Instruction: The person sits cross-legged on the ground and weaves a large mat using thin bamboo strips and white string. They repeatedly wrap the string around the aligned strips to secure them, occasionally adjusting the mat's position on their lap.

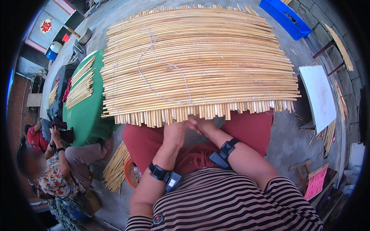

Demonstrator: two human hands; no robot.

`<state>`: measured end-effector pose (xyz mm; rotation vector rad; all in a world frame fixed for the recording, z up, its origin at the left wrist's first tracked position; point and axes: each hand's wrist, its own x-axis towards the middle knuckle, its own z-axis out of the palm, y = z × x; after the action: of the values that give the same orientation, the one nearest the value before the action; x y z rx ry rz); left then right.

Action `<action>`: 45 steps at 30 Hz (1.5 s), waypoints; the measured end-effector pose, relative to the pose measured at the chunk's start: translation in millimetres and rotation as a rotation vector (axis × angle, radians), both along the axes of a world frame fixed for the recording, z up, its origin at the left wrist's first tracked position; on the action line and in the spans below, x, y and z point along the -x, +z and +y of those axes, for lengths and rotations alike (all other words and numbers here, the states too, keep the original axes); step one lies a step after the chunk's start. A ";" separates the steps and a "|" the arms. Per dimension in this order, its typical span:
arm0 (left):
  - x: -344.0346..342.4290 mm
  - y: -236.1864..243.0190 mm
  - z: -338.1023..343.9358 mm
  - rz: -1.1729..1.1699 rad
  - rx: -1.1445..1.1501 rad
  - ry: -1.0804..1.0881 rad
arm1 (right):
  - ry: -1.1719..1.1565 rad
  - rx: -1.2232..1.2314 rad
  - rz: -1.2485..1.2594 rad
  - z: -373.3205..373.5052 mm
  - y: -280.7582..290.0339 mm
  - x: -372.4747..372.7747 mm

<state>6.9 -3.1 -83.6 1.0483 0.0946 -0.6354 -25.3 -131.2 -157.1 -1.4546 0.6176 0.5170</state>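
A wide mat of pale peeled sticks [208, 73], bound side by side with thread, spreads in front of me. Its near edge is a row of stick ends sticking out over my lap. A loose white string [169, 63] lies in a loop across its top. My left hand [175, 131] and my right hand [203, 125] meet close together just below that near edge. The mat's edge covers most of the fingers, so what they hold, if anything, is hidden. Each wrist wears a black strap with a small device.
At left stands a green-covered table [83, 119] with loose sticks [81, 90]; a seated person [58, 165] is beside it. More sticks [116, 167] lie on the floor by an orange basket [130, 173]. To the right are a white board [318, 98] and a blue crate [286, 18].
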 end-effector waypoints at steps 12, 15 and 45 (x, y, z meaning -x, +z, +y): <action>-16.6 -112.3 -5.0 -0.787 -1.478 -0.875 | 0.912 0.533 0.108 12.1 -31.0 10.0; -15.1 -60.0 -9.3 -0.857 -1.565 -0.835 | 1.086 0.789 -0.063 11.5 -26.4 28.3; -7.6 -31.2 -5.5 -0.055 0.181 -0.180 | 1.152 0.731 -0.070 6.1 -11.4 21.3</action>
<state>14.5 -8.6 -114.8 0.9046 -0.1050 -0.7630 -46.6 -125.2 -168.5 -2.4788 -0.2121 1.1889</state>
